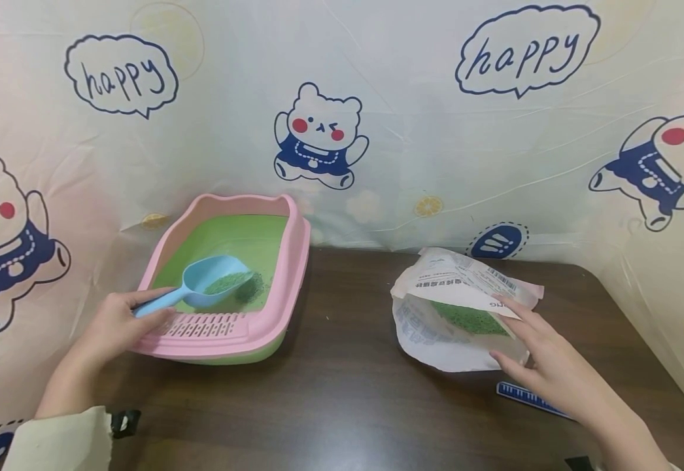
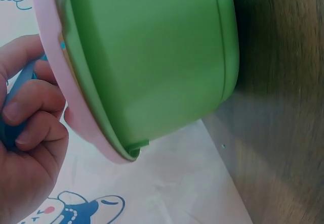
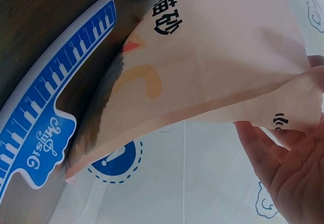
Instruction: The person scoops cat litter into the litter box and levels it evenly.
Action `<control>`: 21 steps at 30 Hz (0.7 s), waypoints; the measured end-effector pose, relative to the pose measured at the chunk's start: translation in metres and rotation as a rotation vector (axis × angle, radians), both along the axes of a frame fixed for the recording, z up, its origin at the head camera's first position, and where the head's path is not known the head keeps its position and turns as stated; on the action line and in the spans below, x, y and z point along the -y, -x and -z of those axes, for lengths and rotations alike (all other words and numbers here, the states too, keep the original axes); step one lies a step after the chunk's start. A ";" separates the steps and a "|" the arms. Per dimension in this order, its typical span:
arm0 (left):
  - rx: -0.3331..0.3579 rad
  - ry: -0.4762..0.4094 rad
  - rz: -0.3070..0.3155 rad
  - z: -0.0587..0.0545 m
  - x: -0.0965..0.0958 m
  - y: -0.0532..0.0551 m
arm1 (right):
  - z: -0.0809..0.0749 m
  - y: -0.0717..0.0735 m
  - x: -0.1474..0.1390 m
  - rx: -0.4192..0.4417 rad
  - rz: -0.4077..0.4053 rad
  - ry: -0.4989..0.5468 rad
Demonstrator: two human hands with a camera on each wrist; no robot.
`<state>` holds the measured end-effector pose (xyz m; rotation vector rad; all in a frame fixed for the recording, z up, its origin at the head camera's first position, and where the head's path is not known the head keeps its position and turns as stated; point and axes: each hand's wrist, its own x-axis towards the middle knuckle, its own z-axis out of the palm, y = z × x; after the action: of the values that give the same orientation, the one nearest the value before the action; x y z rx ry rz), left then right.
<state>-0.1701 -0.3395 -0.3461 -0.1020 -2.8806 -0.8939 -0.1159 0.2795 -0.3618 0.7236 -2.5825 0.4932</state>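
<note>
My left hand (image 1: 109,327) grips the handle of a light blue scoop (image 1: 201,278), its fingers curled round it in the left wrist view. Green granules lie in the scoop, which is over a litter box with a pink rim (image 1: 297,261) and green base (image 2: 162,57). More granules are spread on the box floor beside the scoop. At the right, my right hand (image 1: 554,360) holds the side of an opened white paper bag (image 1: 430,340), thumb and fingers on either side of it. Green granules (image 1: 468,319) show through the bag's mouth.
A blue ruler with a piano-key pattern (image 3: 55,77) lies on the dark wooden table (image 1: 342,392) below the bag. Behind the table hangs a pale cloth (image 1: 401,157) printed with bears. The pink rim has a slotted grate (image 1: 206,325) at its front.
</note>
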 end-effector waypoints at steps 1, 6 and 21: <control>-0.008 0.008 0.003 0.000 0.001 0.000 | 0.000 0.000 0.000 -0.002 -0.001 0.000; -0.018 0.045 0.006 -0.003 0.006 0.002 | 0.000 0.000 0.000 -0.003 0.002 0.000; 0.025 0.149 0.057 -0.013 0.011 0.015 | 0.001 0.001 -0.001 0.003 0.001 0.002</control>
<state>-0.1855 -0.3509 -0.3332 -0.1897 -2.9783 -0.6933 -0.1166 0.2801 -0.3630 0.7209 -2.5849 0.4967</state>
